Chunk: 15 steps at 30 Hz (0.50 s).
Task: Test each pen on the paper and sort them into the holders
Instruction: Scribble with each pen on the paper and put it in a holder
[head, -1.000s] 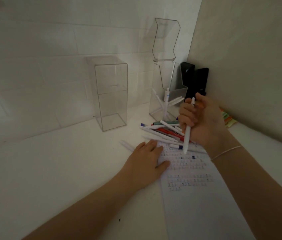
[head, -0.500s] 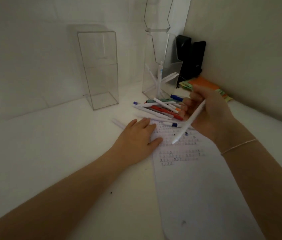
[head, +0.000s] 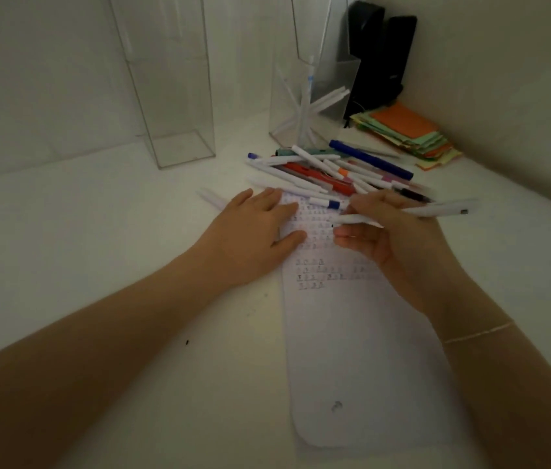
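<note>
Pen pile (head: 338,170) before both holders (head: 169,96)

White pen (head: 402,213) in my right hand (head: 399,245), lying nearly flat, tip pointing left and down on the paper (head: 362,350) beside the rows of small test marks. Paper is a long white sheet on the desk (head: 98,231), marks fill its far part, near part blank; my left hand (head: 253,228) lies flat on its far-left edge. Pile of loose pens (head: 335,167) past the paper's far end: white, red, teal, dark blue, crossed over each other. One white pen (head: 213,199) alone left of my left hand. Two clear holders behind: left holder (head: 165,79) tall, nothing in it; right holder (head: 304,96) has several white pens leaning inside.
</note>
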Tool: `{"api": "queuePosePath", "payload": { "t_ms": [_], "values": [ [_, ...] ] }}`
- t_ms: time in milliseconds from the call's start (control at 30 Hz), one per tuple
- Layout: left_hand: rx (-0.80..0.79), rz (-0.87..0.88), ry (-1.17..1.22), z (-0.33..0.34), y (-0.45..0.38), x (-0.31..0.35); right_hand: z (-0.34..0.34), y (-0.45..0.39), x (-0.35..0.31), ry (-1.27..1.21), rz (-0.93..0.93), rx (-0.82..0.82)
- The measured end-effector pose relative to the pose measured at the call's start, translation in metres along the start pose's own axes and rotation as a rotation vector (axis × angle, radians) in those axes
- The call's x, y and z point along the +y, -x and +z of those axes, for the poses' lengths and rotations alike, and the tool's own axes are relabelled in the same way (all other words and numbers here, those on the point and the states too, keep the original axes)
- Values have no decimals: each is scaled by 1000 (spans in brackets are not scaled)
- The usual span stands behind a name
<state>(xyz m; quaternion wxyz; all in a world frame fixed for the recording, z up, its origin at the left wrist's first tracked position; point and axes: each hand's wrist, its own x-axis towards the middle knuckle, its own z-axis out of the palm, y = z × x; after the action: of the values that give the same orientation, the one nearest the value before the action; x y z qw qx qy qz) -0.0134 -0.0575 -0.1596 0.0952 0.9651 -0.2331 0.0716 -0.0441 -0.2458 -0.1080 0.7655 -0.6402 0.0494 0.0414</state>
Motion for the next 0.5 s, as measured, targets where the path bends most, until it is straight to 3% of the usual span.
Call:
{"api": "queuePosePath", "payload": {
  "t_ms": [133,333,500],
  "values": [
    [30,1,-23,1,-1,0,3,-2,17,324,-55,26],
    [38,-7,-48,2,0,-1,6,5,33,559,-244,151],
    [40,-18,-45,2,-1,0,9,6,35,613,-263,172]
  ]
}}
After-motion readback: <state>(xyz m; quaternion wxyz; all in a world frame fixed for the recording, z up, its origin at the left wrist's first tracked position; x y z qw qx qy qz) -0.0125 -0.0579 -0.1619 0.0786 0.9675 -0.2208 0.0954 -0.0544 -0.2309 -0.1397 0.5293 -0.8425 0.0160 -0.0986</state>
